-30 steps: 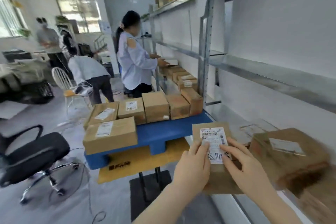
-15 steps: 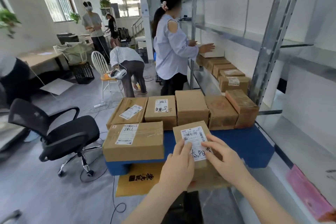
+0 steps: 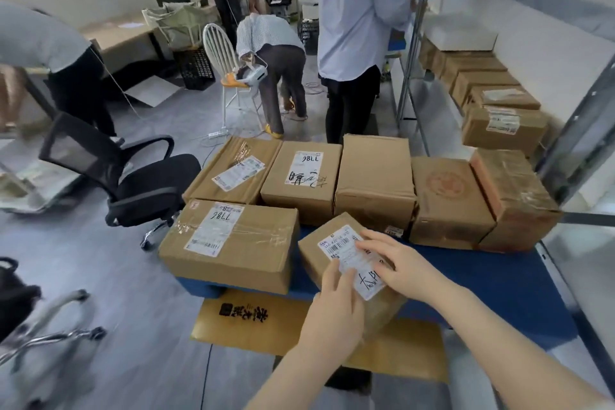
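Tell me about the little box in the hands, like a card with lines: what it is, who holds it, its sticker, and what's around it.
thing: small box, brown cardboard, tilted
left hand: holds the near side
right hand: holds the right side, fingers on the label
label: white, with a barcode and handwriting
below: blue platform
left of it: bigger taped box
behind: row of five brown boxes
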A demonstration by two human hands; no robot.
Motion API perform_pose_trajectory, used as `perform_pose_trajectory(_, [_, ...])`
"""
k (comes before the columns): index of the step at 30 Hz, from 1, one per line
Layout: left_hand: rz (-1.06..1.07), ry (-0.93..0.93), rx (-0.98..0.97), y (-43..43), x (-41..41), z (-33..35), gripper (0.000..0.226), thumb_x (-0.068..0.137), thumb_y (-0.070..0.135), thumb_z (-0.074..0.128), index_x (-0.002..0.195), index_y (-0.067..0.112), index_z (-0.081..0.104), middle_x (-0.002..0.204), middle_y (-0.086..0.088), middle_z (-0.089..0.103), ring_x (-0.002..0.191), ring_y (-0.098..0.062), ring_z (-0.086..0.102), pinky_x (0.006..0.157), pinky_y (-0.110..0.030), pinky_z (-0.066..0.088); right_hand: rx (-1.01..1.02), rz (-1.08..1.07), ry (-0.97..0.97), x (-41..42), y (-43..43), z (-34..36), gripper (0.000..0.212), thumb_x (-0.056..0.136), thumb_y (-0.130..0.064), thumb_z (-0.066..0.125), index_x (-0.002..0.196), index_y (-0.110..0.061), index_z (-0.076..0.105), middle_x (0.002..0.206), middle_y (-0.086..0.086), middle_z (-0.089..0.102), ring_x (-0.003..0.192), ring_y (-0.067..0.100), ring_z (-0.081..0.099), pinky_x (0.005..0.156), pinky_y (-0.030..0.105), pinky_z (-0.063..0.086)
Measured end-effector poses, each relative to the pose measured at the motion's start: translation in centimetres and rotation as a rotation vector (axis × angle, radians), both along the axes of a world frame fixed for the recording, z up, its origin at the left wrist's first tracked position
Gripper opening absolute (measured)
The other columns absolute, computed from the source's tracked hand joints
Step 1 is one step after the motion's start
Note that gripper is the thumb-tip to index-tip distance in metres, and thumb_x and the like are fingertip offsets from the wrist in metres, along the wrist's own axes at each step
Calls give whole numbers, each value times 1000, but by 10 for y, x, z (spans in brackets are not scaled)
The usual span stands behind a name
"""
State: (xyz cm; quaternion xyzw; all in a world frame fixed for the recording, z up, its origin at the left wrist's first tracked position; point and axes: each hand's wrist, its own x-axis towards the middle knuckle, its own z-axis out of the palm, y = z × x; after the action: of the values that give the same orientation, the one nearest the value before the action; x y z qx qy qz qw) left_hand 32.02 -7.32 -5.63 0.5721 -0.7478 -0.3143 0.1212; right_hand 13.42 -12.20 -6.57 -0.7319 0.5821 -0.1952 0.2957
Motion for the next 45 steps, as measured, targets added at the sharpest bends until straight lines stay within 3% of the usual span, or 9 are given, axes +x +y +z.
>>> perform_pose_trajectory(4, [9, -129, -203, -33, 18, 17, 41, 96, 30, 39, 136, 28, 39, 143, 5, 37, 118, -17, 45, 92, -35, 48, 27, 150, 228, 4, -33, 17, 54, 93, -21, 44, 138, -49, 36, 152, -28, 17, 138, 2, 25, 102, 21, 36])
perform_pose_trajectory(8, [-82, -452, -263, -81, 52, 21, 46, 96, 30, 36, 142, 29, 32, 156, -3, 21, 142, -30, 17, 112, -49, 19, -79, 30, 479, 30, -13, 22, 49, 95, -42, 36, 144, -39, 30, 157, -7, 19, 144, 20, 14, 114, 42, 22])
perform_pose_trajectory(10, [-131, -477, -183, -96, 60, 16, 48, 97, 33, 30, 145, 34, 23, 159, -1, 13, 145, -28, 9, 114, -51, 9, -56, -59, 492, 52, 13, 17, 68, 85, -67, 31, 146, -37, 22, 157, -2, 17, 143, 23, 13, 114, 44, 15])
perform_pose_trajectory(12, [-150, -457, -131, -102, 63, 8, 50, 97, 34, 26, 146, 38, 16, 159, 2, 13, 145, -26, 8, 114, -54, 8, -45, -62, 544, 69, 30, 9, 82, 80, -72, 37, 149, -35, 10, 159, 1, 8, 145, 25, 6, 115, 46, 5])
perform_pose_trajectory(21, [-175, -281, -219, -92, 65, 2, 47, 97, 29, 31, 143, 38, 25, 148, 8, 32, 139, -20, 21, 112, -54, 17, -103, 161, 604, 29, -2, 17, 82, 84, -47, 54, 150, -35, 7, 160, -3, 1, 146, 18, -3, 116, 39, -3])
perform_pose_trajectory(29, [-190, -344, -252, -96, 73, -1, 49, 97, 36, 29, 144, 43, 17, 159, 10, 6, 145, -21, 9, 111, -55, 16, -103, 291, 600, 21, -24, 15, 85, 85, -26, 58, 149, -39, 4, 160, -11, -3, 145, 12, -9, 114, 35, -10])
perform_pose_trajectory(34, [-247, -408, -277, -98, 73, -4, 49, 98, 39, 23, 146, 42, 14, 159, 12, 7, 145, -20, 11, 109, -55, 21, -117, 328, 612, 32, -32, 16, 84, 86, -16, 55, 150, -36, 3, 159, -11, -4, 145, 10, -9, 113, 34, -12])
perform_pose_trajectory(41, [-258, -397, -292, -103, 75, -2, 47, 98, 43, 23, 145, 43, 18, 157, 15, 17, 143, -18, 17, 106, -53, 24, -153, 53, 515, 38, -15, 4, 54, 95, -47, 40, 144, -47, 18, 160, -7, 7, 146, 14, -2, 116, 44, -6])
perform_pose_trajectory(45, [-246, -383, -255, -101, 75, -3, 49, 98, 45, 22, 147, 42, 15, 158, 14, 14, 144, -16, 13, 109, -53, 19, -156, 8, 522, 46, -14, -2, 52, 95, -47, 38, 144, -47, 19, 160, -5, 8, 147, 17, -2, 116, 46, -6])
